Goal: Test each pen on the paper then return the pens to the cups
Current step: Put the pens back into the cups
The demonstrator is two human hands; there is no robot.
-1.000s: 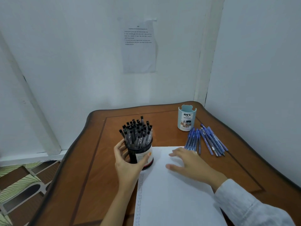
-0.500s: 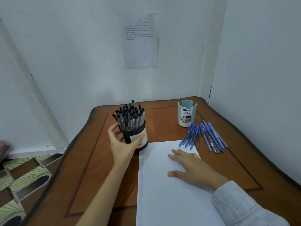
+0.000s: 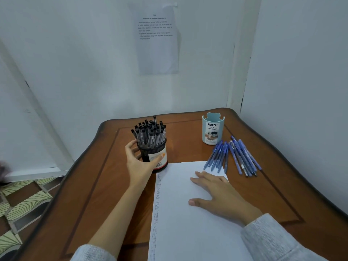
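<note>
Pens (image 3: 148, 133), clear-barrelled with black caps and packed tight, stand upright in the black cup (image 3: 157, 157) at the far left corner of the paper (image 3: 178, 213). My left hand (image 3: 140, 162) is wrapped round that cup, fingers (image 3: 131, 146) curled behind it and thumb across the label in front. With so many pens I judge it top-heavy, so low on the wall is the place to hold. Gripped high, it could tip and spill. Each pen looks light, stiff and slick, best pinched at mid-barrel. My right hand (image 3: 220, 194) lies flat on the paper, fingers straight and holding nothing, pinning the thin sheet to the counter (image 3: 94, 185). Blue pens (image 3: 233, 157) lie loose in a fan beyond it, a few ends over the sheet's corner, beside the pale blue cup (image 3: 213, 130), whose inside I cannot see.
</note>
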